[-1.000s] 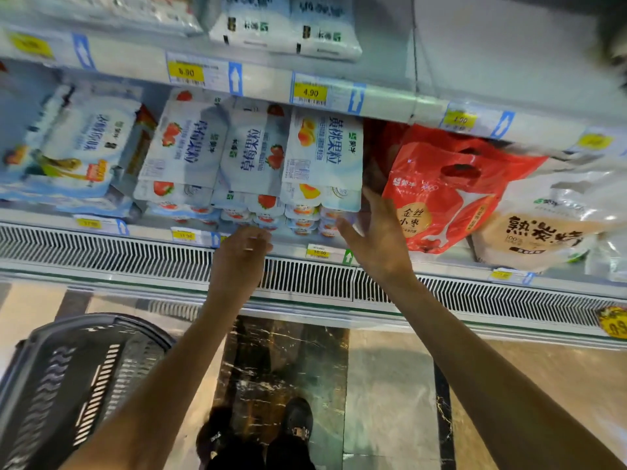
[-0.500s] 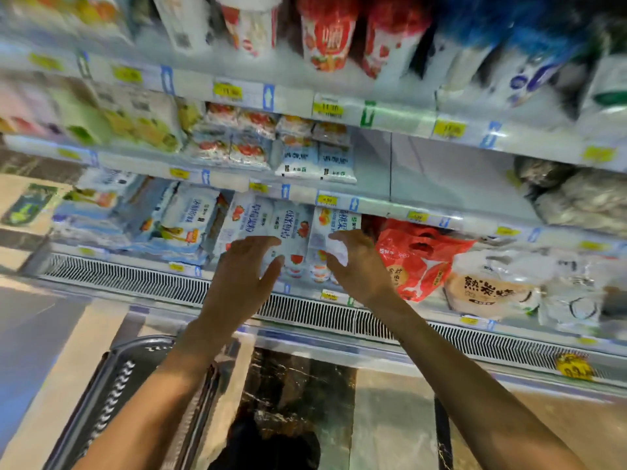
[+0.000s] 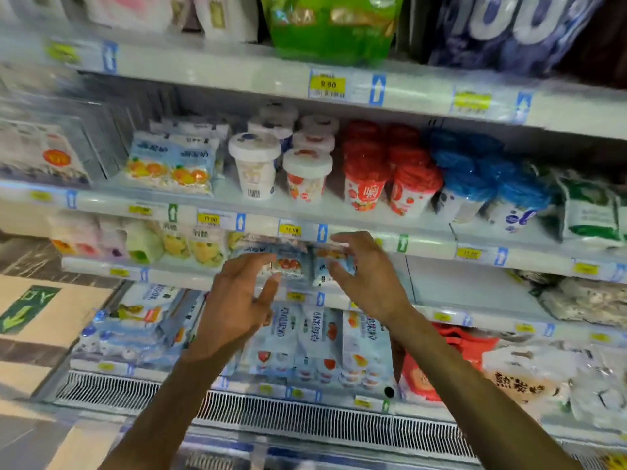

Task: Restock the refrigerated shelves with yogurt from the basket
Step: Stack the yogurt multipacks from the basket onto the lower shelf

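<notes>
We see the left hand (image 3: 237, 300) and right hand (image 3: 369, 276), fingers loosely spread, flanking pale blue film-wrapped yogurt packs (image 3: 293, 262) on the white chiller shelf (image 3: 458, 283); contact unclear.

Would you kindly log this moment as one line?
left hand: open beside yogurt pack | right hand: at pack's other side, grip unclear

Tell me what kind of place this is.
Most likely a supermarket's refrigerated dairy aisle: tiered shelves edged with yellow price tags, rows of yogurt cups, and a vent grille along the cooler's base.
</notes>
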